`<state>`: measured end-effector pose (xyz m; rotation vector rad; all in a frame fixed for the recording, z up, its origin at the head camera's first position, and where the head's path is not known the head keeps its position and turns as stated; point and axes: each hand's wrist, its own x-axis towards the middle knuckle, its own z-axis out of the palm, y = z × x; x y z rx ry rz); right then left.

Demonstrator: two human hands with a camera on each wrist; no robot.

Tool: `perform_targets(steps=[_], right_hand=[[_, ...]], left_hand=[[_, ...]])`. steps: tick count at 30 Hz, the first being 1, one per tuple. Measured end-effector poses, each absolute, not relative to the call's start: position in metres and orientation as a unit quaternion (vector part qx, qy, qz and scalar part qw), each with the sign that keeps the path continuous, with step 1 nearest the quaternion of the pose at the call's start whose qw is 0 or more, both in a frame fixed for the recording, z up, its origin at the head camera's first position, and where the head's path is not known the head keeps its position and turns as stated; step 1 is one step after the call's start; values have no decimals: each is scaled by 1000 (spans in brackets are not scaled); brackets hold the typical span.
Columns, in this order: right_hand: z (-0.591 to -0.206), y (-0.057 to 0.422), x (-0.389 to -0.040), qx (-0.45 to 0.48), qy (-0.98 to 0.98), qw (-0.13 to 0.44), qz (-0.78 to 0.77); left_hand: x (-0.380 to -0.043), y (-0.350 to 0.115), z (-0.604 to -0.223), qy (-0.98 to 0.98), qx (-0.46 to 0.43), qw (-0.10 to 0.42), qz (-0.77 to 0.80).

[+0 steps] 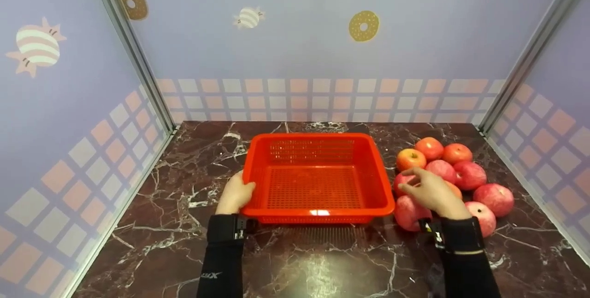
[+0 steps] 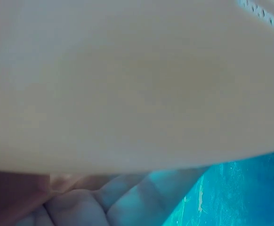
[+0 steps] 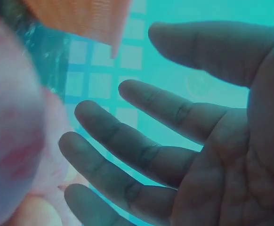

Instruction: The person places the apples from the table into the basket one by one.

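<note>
"Where's the red basket (image 1: 318,213)?"

"Between the two hands, on the dark marbled tabletop (image 1: 184,256). The left hand (image 1: 236,194) holds it by the left side, its thumb over the rim; its other fingers are mostly hidden in the head view."

"And the right hand (image 1: 433,192)?"

"Off the basket's right side, above the heap of fruit (image 1: 469,176). The thumb stands apart, the fingers are spread and loosely bent, and the palm is empty."

"Is it touching any fruit?"

"I can't tell. The right wrist view puts a large pinkish fruit (image 3: 10,127) just beside the fingertips."

"How does the heap lie around that hand?"

"One red fruit (image 1: 411,215) sits on its near left, close to the basket; an orange-yellow one (image 1: 410,159) is beyond the fingers; others lie to its right."
</note>
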<state>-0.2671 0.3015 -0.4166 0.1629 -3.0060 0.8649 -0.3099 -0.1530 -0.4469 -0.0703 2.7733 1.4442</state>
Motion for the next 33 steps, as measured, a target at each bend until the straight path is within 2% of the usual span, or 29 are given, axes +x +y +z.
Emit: perform_targets(steps=[5, 17, 27, 33], right_hand=[[-428, 301, -258, 97, -961, 33, 256], [-453, 290, -249, 100, -972, 101, 190], [-457, 280, -250, 92, -979, 63, 170], [-464, 275, -252, 90, -979, 6, 184]], left_hand=[[-311, -151, -446, 887, -21, 2, 462], [-311, -152, -448, 890, -12, -4, 455], [-310, -153, -450, 887, -21, -2, 461], [-310, -153, -451, 887, -22, 1, 461]])
